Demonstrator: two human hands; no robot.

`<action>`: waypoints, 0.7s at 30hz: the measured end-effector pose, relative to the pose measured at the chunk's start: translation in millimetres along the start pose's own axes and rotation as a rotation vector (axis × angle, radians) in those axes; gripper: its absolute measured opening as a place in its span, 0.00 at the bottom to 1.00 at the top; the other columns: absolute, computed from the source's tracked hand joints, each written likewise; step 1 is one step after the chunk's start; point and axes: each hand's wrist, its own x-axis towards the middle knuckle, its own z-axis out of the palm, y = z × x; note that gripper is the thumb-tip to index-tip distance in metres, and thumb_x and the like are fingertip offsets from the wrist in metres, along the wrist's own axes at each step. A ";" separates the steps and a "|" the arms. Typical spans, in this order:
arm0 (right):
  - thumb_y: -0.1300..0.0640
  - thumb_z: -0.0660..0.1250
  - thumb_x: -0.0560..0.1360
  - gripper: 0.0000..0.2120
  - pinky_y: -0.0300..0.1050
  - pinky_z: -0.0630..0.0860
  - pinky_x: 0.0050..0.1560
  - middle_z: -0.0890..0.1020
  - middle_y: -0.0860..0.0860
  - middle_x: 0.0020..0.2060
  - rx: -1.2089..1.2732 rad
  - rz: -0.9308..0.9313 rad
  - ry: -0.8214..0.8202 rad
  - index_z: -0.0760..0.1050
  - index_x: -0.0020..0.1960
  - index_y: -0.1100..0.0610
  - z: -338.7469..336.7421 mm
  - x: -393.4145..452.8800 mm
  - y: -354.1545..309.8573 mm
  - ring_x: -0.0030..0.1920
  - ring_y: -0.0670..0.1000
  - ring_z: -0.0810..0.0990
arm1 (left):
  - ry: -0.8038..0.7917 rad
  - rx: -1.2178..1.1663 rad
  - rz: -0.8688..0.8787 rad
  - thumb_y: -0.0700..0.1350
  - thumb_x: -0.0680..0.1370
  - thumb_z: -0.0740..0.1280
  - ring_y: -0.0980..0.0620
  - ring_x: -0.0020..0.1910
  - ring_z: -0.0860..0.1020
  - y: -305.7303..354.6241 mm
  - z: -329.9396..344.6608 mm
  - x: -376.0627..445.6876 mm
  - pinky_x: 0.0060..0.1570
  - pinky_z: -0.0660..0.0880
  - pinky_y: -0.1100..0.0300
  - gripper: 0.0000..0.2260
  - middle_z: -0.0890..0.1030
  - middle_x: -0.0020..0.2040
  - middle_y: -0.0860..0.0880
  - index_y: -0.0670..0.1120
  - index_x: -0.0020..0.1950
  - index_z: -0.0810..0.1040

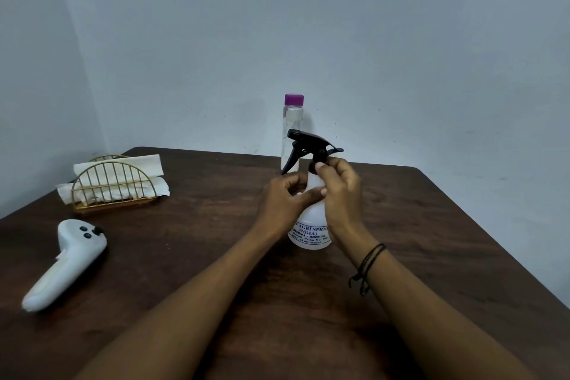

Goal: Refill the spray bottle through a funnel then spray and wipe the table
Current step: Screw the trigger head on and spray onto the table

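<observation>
1. Over by the tabletop's (216,256) left edge lies a white handheld controller (66,262) with dark buttons on its head.
2. Behind it, near the far left corner, a gold wire napkin holder (114,183) stands with white paper napkins (123,166) tucked inside.
3. Toward the middle, the left hand (282,203) is curled around the shoulder of the white spray bottle (310,225), steadying it upright on the tabletop.
4. Its black trigger head (308,145) points left, still seated on the neck.
5. Just behind the sprayer, by the far edge, stands a clear bottle (291,129) with a purple cap.
6. The right hand (340,191) pinches the black collar under the trigger head with fingertips closed on it; a dark thread band (368,265) circles that wrist.
</observation>
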 end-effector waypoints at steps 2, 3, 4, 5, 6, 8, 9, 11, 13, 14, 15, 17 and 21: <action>0.54 0.70 0.73 0.08 0.59 0.80 0.52 0.86 0.56 0.43 0.036 0.035 -0.011 0.80 0.50 0.58 -2.2 1.1 -0.9 0.48 0.60 0.85 | 0.004 0.009 0.000 0.51 0.71 0.75 0.62 0.32 0.79 -0.4 0.6 0.1 0.35 0.73 0.60 0.06 0.82 0.31 0.57 0.55 0.36 0.81; 0.57 0.70 0.75 0.07 0.57 0.80 0.52 0.85 0.55 0.42 0.041 0.036 -0.013 0.79 0.50 0.59 -2.6 1.2 -1.5 0.47 0.57 0.85 | 0.007 0.016 0.000 0.49 0.73 0.75 0.64 0.31 0.78 -1.1 0.7 0.5 0.35 0.72 0.62 0.08 0.81 0.30 0.58 0.55 0.35 0.80; 0.59 0.70 0.76 0.05 0.54 0.81 0.50 0.85 0.54 0.42 0.039 0.027 -0.011 0.79 0.51 0.59 -2.6 1.3 -2.0 0.45 0.54 0.84 | 0.008 0.017 -0.005 0.48 0.74 0.75 0.63 0.31 0.78 -2.5 1.0 1.1 0.35 0.72 0.62 0.08 0.81 0.30 0.58 0.55 0.35 0.80; 0.61 0.71 0.76 0.05 0.50 0.81 0.48 0.85 0.53 0.42 0.034 0.009 -0.005 0.78 0.50 0.59 -1.9 1.4 -2.6 0.44 0.51 0.84 | 0.009 0.017 -0.006 0.47 0.74 0.75 0.62 0.32 0.78 -4.1 0.9 1.5 0.35 0.73 0.61 0.07 0.82 0.31 0.58 0.54 0.36 0.81; 0.61 0.72 0.75 0.05 0.46 0.79 0.46 0.84 0.53 0.42 0.026 -0.009 0.001 0.77 0.50 0.58 -1.6 1.4 -2.8 0.42 0.48 0.83 | 0.007 0.010 -0.008 0.47 0.74 0.75 0.62 0.32 0.79 -4.4 0.7 1.7 0.35 0.73 0.61 0.06 0.82 0.31 0.57 0.53 0.37 0.82; 0.61 0.72 0.75 0.06 0.41 0.79 0.45 0.84 0.51 0.43 0.025 -0.027 0.010 0.76 0.50 0.56 -1.0 1.2 -2.5 0.42 0.45 0.83 | 0.007 -0.010 -0.016 0.45 0.75 0.74 0.62 0.33 0.80 -4.3 0.6 1.7 0.35 0.73 0.63 0.05 0.83 0.32 0.57 0.52 0.39 0.83; 0.61 0.72 0.75 0.07 0.40 0.79 0.46 0.83 0.50 0.44 0.016 -0.031 0.007 0.76 0.51 0.57 -1.3 1.2 -2.2 0.43 0.44 0.83 | 0.002 -0.009 -0.019 0.45 0.75 0.74 0.62 0.33 0.80 -4.5 0.8 1.7 0.35 0.73 0.64 0.05 0.83 0.32 0.57 0.51 0.40 0.83; 0.58 0.70 0.77 0.06 0.39 0.79 0.46 0.84 0.49 0.44 -0.054 -0.054 -0.028 0.77 0.53 0.56 -1.5 0.5 -2.2 0.44 0.42 0.82 | -0.007 0.007 -0.013 0.45 0.75 0.74 0.63 0.31 0.77 -3.5 0.6 0.9 0.34 0.72 0.65 0.05 0.81 0.30 0.58 0.49 0.39 0.82; 0.55 0.67 0.79 0.05 0.38 0.78 0.46 0.84 0.48 0.44 -0.137 -0.076 -0.077 0.79 0.54 0.53 -1.2 0.0 -0.9 0.43 0.41 0.81 | -0.006 0.003 -0.021 0.49 0.74 0.73 0.63 0.30 0.75 0.1 1.1 -0.8 0.33 0.72 0.61 0.08 0.80 0.29 0.57 0.47 0.39 0.82; 0.55 0.66 0.80 0.05 0.38 0.78 0.45 0.84 0.49 0.44 -0.157 -0.085 -0.089 0.79 0.54 0.52 -1.0 -0.1 -0.2 0.42 0.41 0.81 | 0.001 0.005 -0.028 0.54 0.72 0.72 0.61 0.31 0.76 -0.2 1.2 -0.6 0.34 0.73 0.57 0.11 0.80 0.30 0.56 0.45 0.40 0.83; 0.55 0.66 0.80 0.05 0.38 0.78 0.45 0.84 0.50 0.45 -0.169 -0.098 -0.088 0.79 0.54 0.52 -1.3 0.1 0.4 0.43 0.42 0.81 | 0.008 0.014 -0.029 0.57 0.70 0.71 0.60 0.32 0.76 -1.0 1.4 -0.3 0.35 0.73 0.54 0.16 0.80 0.30 0.54 0.44 0.41 0.83; 0.54 0.67 0.79 0.04 0.41 0.78 0.46 0.83 0.52 0.49 -0.208 -0.133 -0.067 0.78 0.52 0.51 -2.3 1.2 1.7 0.45 0.46 0.82 | 0.015 0.035 -0.015 0.60 0.68 0.70 0.56 0.35 0.77 -1.3 2.0 0.1 0.36 0.75 0.47 0.21 0.82 0.33 0.46 0.42 0.43 0.83; 0.54 0.70 0.77 0.05 0.43 0.79 0.46 0.83 0.52 0.48 -0.216 -0.149 -0.027 0.75 0.48 0.45 -1.0 -0.1 1.6 0.45 0.46 0.82 | 0.031 0.078 0.008 0.62 0.68 0.68 0.51 0.35 0.76 0.9 0.7 -0.7 0.37 0.77 0.44 0.24 0.82 0.38 0.38 0.40 0.43 0.82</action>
